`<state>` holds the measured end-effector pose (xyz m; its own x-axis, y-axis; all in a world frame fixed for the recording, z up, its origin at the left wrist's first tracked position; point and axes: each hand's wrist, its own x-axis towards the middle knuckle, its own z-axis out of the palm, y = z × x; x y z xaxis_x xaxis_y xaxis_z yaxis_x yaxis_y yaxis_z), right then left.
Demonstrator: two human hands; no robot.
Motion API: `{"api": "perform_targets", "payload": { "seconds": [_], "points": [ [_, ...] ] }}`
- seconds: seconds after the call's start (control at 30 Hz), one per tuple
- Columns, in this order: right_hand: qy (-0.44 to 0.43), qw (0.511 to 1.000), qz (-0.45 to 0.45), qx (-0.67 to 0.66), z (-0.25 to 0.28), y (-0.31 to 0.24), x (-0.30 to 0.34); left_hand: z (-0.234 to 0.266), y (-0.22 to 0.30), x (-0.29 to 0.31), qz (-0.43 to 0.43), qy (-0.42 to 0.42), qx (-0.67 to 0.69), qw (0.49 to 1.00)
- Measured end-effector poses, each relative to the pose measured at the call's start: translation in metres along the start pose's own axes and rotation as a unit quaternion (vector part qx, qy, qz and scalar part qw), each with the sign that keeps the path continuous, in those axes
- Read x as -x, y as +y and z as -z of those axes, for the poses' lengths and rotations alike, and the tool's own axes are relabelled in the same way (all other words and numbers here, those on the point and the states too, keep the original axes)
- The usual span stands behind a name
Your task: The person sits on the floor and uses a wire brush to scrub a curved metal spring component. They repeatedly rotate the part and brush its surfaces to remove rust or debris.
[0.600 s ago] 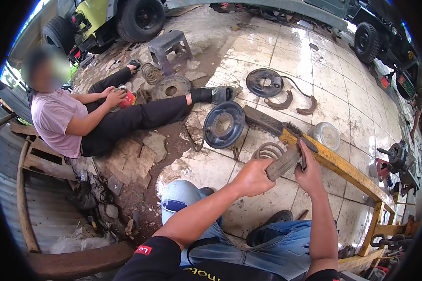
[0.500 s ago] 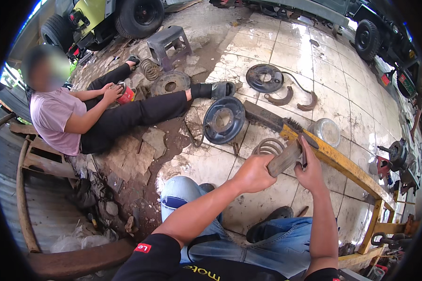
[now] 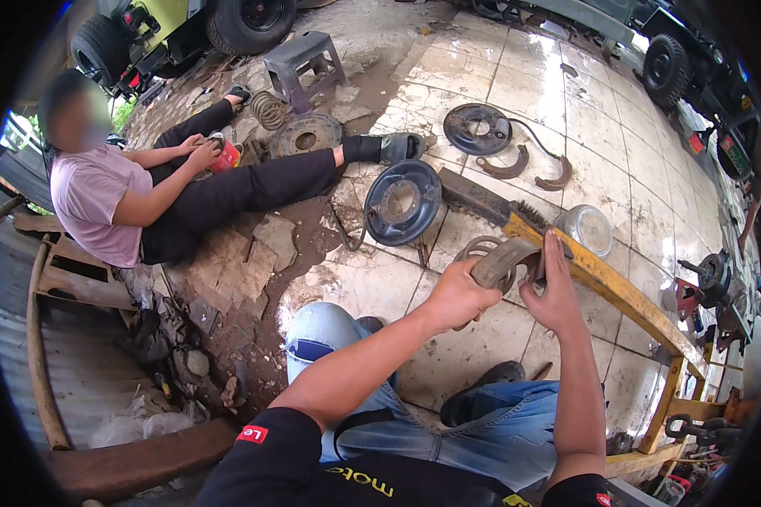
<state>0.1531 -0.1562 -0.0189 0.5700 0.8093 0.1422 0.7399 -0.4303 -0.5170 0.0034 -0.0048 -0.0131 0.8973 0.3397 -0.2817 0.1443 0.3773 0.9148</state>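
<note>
My left hand (image 3: 463, 296) is closed round one end of a curved brake shoe (image 3: 506, 257), held above the tiled floor. At the shoe's far end my right hand (image 3: 556, 291) has its fingers stretched out straight and its thumb apart, the palm side facing the shoe and seemingly touching it. Whether anything thin lies between palm and shoe is hidden. Just beyond, a wire brush (image 3: 529, 215) rests bristles up on a yellow metal frame (image 3: 621, 291). Behind the shoe, a coil spring (image 3: 475, 247) is partly covered.
A black brake backing plate (image 3: 403, 203) leans near the frame's end; another plate (image 3: 477, 129) lies farther off beside two brake shoes (image 3: 507, 166). A clear round jar (image 3: 587, 230) stands right. At left, a seated person (image 3: 101, 190) handles a red can (image 3: 226, 155), near a grey stool (image 3: 300, 68).
The brake shoe has turned in my left hand, so its curved side now shows. My right hand has shifted slightly down and left. The other person's hands have moved at the can.
</note>
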Motion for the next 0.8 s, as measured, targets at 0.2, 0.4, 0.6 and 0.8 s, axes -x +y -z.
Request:
{"api": "perform_targets", "payload": {
  "seconds": [0.2,0.4,0.6,0.8],
  "points": [
    [-0.018,0.99,-0.011,-0.139,0.002,0.012,-0.002,0.003,0.007,0.002,0.02,-0.019,0.017,0.999],
    [0.022,0.999,0.034,0.027,0.003,0.015,0.006,-0.006,0.003,0.004,0.042,-0.022,0.07,0.996],
    [0.087,0.996,0.033,0.014,-0.009,0.01,-0.007,-0.004,0.007,-0.006,0.04,-0.019,0.092,0.995],
    [0.122,0.989,0.06,0.053,-0.017,0.006,0.002,-0.015,0.007,-0.005,0.065,-0.002,0.077,0.995]
  ]
}}
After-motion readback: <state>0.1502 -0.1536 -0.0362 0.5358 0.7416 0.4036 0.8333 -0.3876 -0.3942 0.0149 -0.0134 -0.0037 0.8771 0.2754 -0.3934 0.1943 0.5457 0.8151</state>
